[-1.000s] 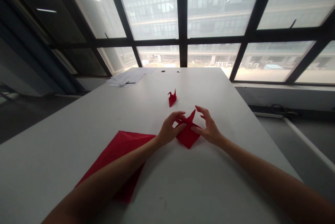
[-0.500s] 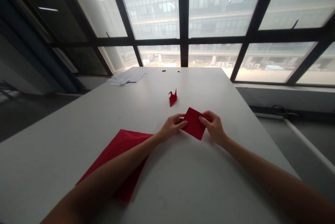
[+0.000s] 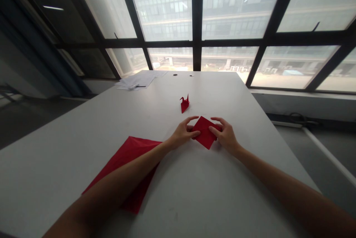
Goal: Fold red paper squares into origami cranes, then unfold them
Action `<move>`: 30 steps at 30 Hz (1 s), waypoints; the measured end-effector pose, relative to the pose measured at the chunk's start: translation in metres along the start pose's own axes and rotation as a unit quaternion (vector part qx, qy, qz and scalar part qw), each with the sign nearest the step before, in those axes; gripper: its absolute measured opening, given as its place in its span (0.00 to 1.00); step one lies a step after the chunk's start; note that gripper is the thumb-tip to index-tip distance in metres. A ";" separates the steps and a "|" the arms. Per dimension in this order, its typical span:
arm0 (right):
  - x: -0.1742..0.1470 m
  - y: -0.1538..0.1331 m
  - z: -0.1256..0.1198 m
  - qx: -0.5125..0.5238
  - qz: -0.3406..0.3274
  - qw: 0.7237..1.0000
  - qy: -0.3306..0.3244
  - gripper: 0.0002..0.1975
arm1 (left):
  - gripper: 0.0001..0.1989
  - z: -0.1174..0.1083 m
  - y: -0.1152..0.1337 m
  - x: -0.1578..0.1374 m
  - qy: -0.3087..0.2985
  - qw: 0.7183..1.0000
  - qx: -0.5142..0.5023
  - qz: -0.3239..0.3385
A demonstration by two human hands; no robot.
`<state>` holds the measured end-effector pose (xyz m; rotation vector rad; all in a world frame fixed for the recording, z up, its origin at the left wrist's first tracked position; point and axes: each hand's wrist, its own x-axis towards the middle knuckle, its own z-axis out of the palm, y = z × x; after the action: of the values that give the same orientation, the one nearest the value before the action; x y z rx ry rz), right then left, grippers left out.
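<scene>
Nearest, a big red sheet [image 3: 122,153] lies on the white table [image 3: 178,193], partly under the L forearm [image 3: 139,169]. Just past it, L hand [image 3: 182,134] and R hand [image 3: 226,136] hold a folded red paper [image 3: 204,138] btwn them, low over the table; can't tell if it touches down. Both hands half-curled: thumbs on the near face, index fingers arched clear of it, other fingers mostly hidden, prob. behind.

Handling (judging by looks): v. light, thin, creases easily, bit stiffer where layers stack; not esp. slippery, but corners could bend or tear if pulled. Best hold: the two side corners, thumb in front, fingers behind, light pressure.

Vs. 0.5 s ago: thumbs closer tog., R index now off the paper, piece turned a bit less askew.

Farther off, a red paper crane [image 3: 184,105] stands unmoved; beyond, loose white papers [image 3: 136,81] at the table's far L.
</scene>
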<state>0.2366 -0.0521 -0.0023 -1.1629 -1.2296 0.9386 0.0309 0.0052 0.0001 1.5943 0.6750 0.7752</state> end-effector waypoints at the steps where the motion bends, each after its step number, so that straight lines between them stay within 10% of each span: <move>1: 0.001 0.001 0.000 -0.007 0.001 1.000 0.005 0.25 | 0.35 0.000 -0.002 0.001 0.004 1.000 0.012 0.006; 7: 0.005 0.010 -0.003 -0.114 -0.030 0.993 -0.004 0.19 | 0.16 0.000 -0.007 0.001 0.158 0.932 0.266 0.187; 10: 0.002 0.014 0.000 -0.265 -0.119 0.957 -0.024 0.17 | 0.19 0.002 -0.006 -0.003 0.060 0.881 0.406 0.235; 16: -0.004 0.011 0.000 -0.446 -0.197 0.873 -0.021 0.17 | 0.27 0.005 -0.013 -0.006 -0.132 0.822 0.530 0.160; 30: -0.001 0.023 -0.001 -0.474 -0.163 0.842 -0.197 0.26 | 0.39 0.005 -0.021 -0.007 -0.057 0.806 0.581 0.101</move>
<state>0.2387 -0.0491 -0.0255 -1.4546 -2.2938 0.2610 0.0304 0.0004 -0.0217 2.8425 0.9826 0.3634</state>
